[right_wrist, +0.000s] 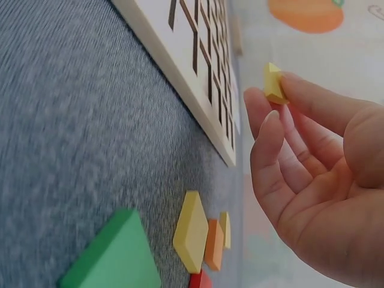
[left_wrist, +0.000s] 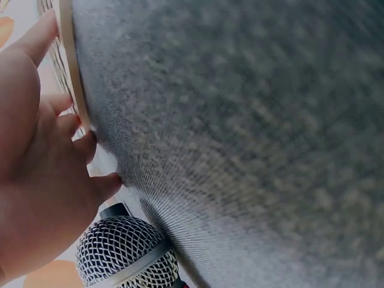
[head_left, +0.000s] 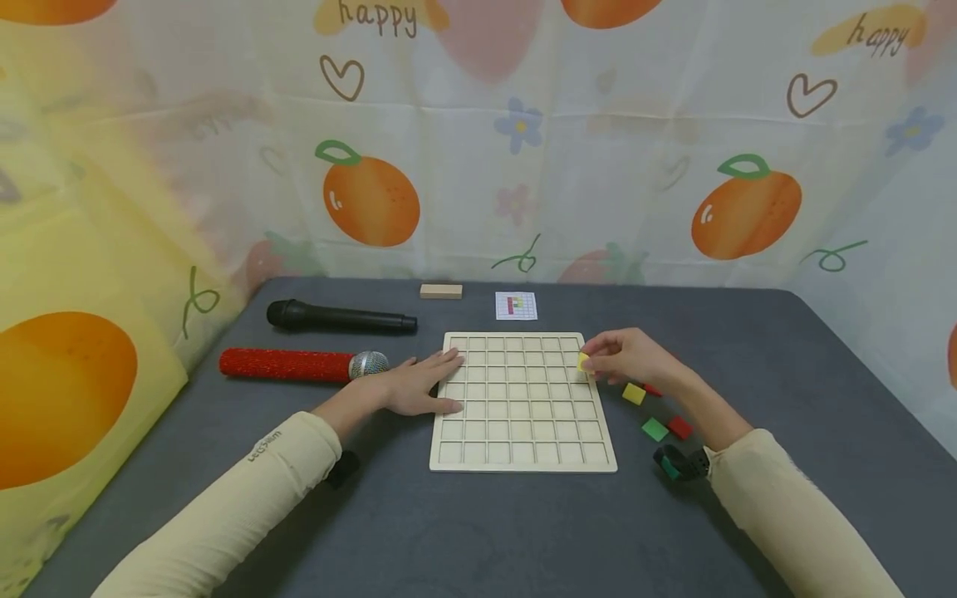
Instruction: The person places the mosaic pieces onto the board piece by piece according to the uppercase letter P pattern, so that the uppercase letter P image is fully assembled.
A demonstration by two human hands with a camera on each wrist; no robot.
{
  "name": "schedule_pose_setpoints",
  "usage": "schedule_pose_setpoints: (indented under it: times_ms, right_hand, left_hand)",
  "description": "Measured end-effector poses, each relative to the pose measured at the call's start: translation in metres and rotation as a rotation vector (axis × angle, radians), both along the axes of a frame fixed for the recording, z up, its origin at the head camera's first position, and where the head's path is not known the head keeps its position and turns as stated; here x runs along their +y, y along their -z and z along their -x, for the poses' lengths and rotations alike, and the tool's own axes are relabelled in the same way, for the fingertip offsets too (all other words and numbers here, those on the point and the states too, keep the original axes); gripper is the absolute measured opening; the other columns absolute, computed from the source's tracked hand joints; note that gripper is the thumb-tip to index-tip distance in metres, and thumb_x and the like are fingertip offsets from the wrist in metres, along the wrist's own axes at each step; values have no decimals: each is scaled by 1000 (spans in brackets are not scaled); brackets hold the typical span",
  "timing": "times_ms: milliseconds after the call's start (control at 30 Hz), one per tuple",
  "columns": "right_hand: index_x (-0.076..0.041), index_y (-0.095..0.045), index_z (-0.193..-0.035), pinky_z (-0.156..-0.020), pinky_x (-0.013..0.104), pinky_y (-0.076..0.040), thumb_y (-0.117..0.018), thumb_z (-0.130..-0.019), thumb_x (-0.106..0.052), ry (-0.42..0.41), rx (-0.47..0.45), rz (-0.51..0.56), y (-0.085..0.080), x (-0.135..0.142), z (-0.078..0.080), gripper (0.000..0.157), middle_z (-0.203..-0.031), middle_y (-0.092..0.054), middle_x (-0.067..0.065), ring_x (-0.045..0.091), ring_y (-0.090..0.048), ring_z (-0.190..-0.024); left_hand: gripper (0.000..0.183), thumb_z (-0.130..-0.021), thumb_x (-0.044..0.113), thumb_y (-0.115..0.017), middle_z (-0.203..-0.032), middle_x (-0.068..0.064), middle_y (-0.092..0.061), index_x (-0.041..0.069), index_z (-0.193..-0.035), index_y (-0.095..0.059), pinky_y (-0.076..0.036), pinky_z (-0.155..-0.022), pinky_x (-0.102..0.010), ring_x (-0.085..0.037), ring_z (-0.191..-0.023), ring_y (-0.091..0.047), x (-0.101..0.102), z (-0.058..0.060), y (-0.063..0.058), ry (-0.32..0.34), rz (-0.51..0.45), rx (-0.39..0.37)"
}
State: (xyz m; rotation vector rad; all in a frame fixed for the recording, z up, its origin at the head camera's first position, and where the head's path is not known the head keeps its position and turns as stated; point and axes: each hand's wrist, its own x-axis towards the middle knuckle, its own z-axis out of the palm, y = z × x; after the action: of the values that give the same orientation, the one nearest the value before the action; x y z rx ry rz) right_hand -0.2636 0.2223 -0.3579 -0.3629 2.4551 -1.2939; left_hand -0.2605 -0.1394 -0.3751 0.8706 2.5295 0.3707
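A pale wooden grid board (head_left: 523, 468) lies flat on the dark table, its surface split into many square cells. My left hand (head_left: 411, 386) rests on the board's left edge with fingers spread. Over the upper right corner of the board, my right hand (head_left: 631, 355) pinches a small yellow tile (right_wrist: 273, 84) between thumb and fingers. Below that hand, loose tiles lie beside the board: a yellow tile (head_left: 634, 394), a green tile (head_left: 655, 429) and a red tile (head_left: 679, 428). The right wrist view also shows an orange tile (right_wrist: 213, 243) among them.
Left of the board lie a red microphone (head_left: 284, 365) with a silver mesh head and a black microphone (head_left: 344, 318). Behind the board are a small wooden block (head_left: 441, 291) and a card (head_left: 516, 306) with a coloured grid pattern. A printed cloth (head_left: 449, 149) hangs behind the table.
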Motion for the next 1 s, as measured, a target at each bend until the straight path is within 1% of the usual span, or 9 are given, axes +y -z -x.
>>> schedule_pose_setpoints:
  times_ms: [167,367,567,667,800,900,1000]
  right_hand:
    - [1,-62,-115,-75,41,-53,-69,-90,-20,-4,-12,8,1,-5,2,34,-94,-68,13,26,-65,-88]
    - [3,-62,-116,-76,40,-53,-69,-90,-19,-25,-21,16,2,-12,7,35,-93,-67,14,27,-65,-85]
    - [3,-61,-117,-73,37,-53,-68,-90,-16,-30,-65,26,1,-19,18,34,-92,-67,15,27,-65,-81]
    - [3,-61,-119,-69,36,-51,-67,-91,-15,-35,-86,29,2,-23,24,34,-90,-68,14,25,-63,-75]
    - [2,-62,-120,-66,35,-51,-66,-91,-14,-34,-101,27,4,-29,33,33,-90,-69,12,24,-63,-75]
    - [2,-62,-120,-68,34,-53,-66,-91,-13,-33,-100,26,6,-33,37,33,-92,-70,11,23,-66,-81]
    - [3,-62,-121,-68,33,-53,-66,-91,-12,-30,-107,23,7,-37,40,33,-94,-70,11,23,-67,-82]
  left_hand:
    - [84,-94,51,-52,-159,-10,-6,8,-154,-11,-4,-110,-56,-29,-144,-3,1,1,2,-11,-5,7]
    - [84,-94,50,-53,-159,-10,-6,8,-154,-11,-4,-110,-57,-29,-144,-3,1,0,0,-9,-6,1]
    - [83,-95,49,-52,-159,-10,-5,7,-154,-11,-4,-110,-57,-29,-144,-2,2,-1,0,-1,-7,5]
    - [83,-95,49,-52,-159,-10,-4,7,-154,-11,-4,-110,-57,-28,-144,-2,2,-1,-1,-1,-4,0]
    - [84,-95,49,-53,-159,-10,-5,7,-153,-11,-4,-110,-57,-28,-144,-2,3,-1,-2,-5,-4,-6]
    - [83,-95,48,-53,-159,-10,-4,7,-153,-11,-4,-110,-57,-29,-144,-2,3,-1,-1,-7,-5,-6]
    - [82,-95,48,-52,-159,-9,-3,8,-154,-10,-3,-110,-57,-28,-144,-1,5,-1,-2,-7,0,-4]
